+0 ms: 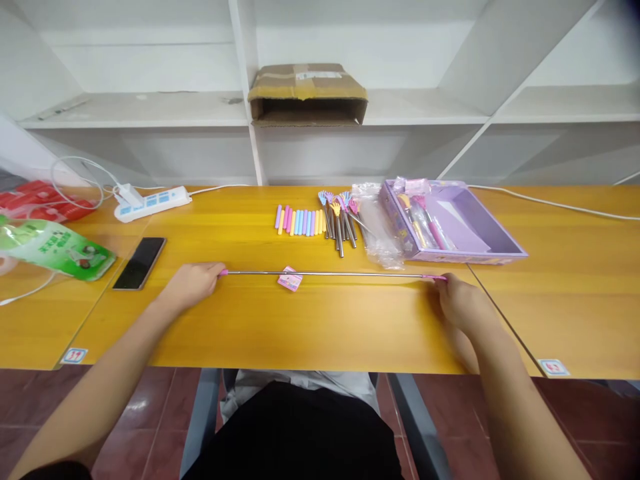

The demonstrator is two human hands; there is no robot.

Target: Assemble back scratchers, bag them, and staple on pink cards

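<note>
A thin metal rod (pixel 350 274) with pink ends is held level above the front part of the tabletop (pixel 300 327), drawn out straight between two hands. Its left end is pinched in the grip of the left hand (pixel 194 285), and its right end is pinched in the grip of the right hand (pixel 465 303). A small pink card (pixel 291 284) is crossed by the rod in this view; whether the two touch cannot be told. Behind the rod, short pastel tubes (pixel 300 222) are lined up in a row, and beside them short metal sticks with coloured hand-shaped heads (pixel 341 230) are heaped. Clear plastic bags (pixel 383 240) are piled against the left side of a shallow purple box (pixel 475 256). In that box, bagged pieces with pink and golden parts (pixel 433 225) are gathered on the left, and a pale sheet (pixel 465 227) is laid flat near the middle. On the shelf above (pixel 415 107), a cardboard box (pixel 300 90) is placed with its dark opening turned frontward. At the left, a phone (pixel 140 263), a green pouch (pixel 65 250) and a power strip (pixel 163 202) are seen.
</note>
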